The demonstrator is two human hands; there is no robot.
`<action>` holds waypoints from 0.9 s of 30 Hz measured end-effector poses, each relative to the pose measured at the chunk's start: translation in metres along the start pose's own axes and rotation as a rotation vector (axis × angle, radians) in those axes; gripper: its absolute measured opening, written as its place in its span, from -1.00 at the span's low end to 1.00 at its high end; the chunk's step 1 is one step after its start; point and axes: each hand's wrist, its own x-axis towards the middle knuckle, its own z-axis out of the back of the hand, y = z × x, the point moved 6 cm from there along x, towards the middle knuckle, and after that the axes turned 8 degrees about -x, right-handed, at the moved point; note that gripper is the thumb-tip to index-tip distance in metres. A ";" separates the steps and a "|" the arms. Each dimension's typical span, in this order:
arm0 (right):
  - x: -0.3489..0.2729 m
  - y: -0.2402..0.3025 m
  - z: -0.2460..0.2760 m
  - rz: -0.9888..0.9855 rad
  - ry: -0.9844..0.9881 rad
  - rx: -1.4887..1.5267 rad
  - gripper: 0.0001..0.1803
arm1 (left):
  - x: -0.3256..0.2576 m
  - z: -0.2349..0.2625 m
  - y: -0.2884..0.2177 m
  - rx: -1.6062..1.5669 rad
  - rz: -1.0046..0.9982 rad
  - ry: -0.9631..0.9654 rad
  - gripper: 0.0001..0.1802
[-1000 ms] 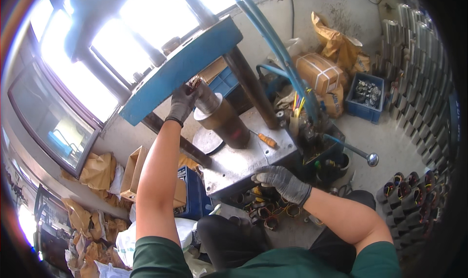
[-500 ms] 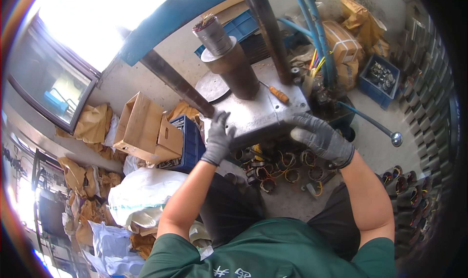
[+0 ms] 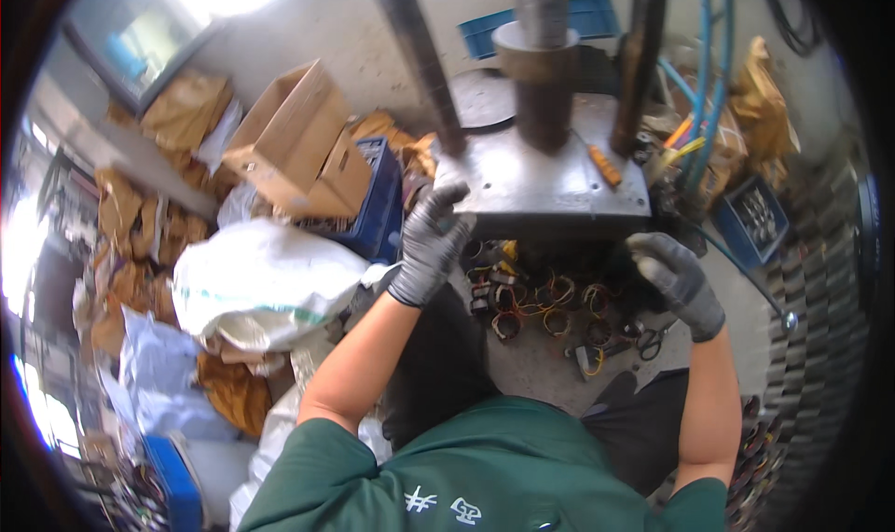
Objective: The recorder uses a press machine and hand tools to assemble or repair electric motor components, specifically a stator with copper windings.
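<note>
My left hand, in a grey glove, is raised by the front left corner of a steel press plate. Its fingers are apart and hold nothing. To the right of the plate's front edge hovers my right hand, also gloved, its fingers loosely bent and nothing visible in them. On the plate stands a dark steel cylinder with a grey metal cylinder on top, the upper end cut off by the picture's edge. A screwdriver with an orange handle lies to its right.
Several round stators with coloured wires lie on the floor under the plate, with scissors nearby. A cardboard box, a blue crate and a white sack crowd the left. A ball-ended lever juts out at right.
The view has shifted, so the press sits higher and further right. My right hand has drawn back from the plate's front right edge. Both hands remain without anything in them.
</note>
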 end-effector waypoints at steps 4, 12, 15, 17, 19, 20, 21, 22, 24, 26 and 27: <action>-0.002 0.019 0.007 0.030 -0.111 -0.105 -0.68 | -0.027 0.067 -0.024 -0.110 0.066 -0.100 -0.68; -0.115 0.062 0.082 0.326 -0.438 -0.700 -0.54 | -0.213 0.142 0.177 0.245 0.762 -0.010 -0.51; -0.184 0.070 0.127 0.264 -0.757 -0.991 -0.62 | -0.253 0.136 0.216 0.418 0.997 -0.074 -0.42; -0.206 0.031 0.154 0.075 -0.829 -1.002 -0.60 | -0.281 0.159 0.257 0.574 0.926 -0.194 -0.40; -0.264 -0.046 0.222 -0.069 -0.808 -1.047 -0.57 | -0.247 0.132 0.268 0.768 0.928 0.101 -0.40; -0.266 -0.051 0.211 -0.081 -0.826 -1.063 -0.57 | -0.235 0.123 0.271 0.998 0.923 0.360 -0.40; -0.257 -0.053 0.194 -0.148 -0.906 -0.850 -0.56 | -0.224 0.118 0.278 0.998 0.901 0.369 -0.40; -0.247 -0.050 0.176 -0.208 -0.986 -0.636 -0.55 | -0.206 0.120 0.282 0.984 0.841 0.353 -0.41; -0.224 -0.025 0.142 -0.092 -1.060 -0.644 -0.55 | -0.194 0.119 0.289 0.949 0.707 0.330 -0.42; -0.201 -0.011 0.124 0.044 -1.062 -0.731 -0.55 | -0.197 0.119 0.298 0.901 0.564 0.319 -0.43; -0.187 -0.014 0.116 0.055 -1.023 -0.809 -0.55 | -0.189 0.118 0.302 0.879 0.498 0.313 -0.43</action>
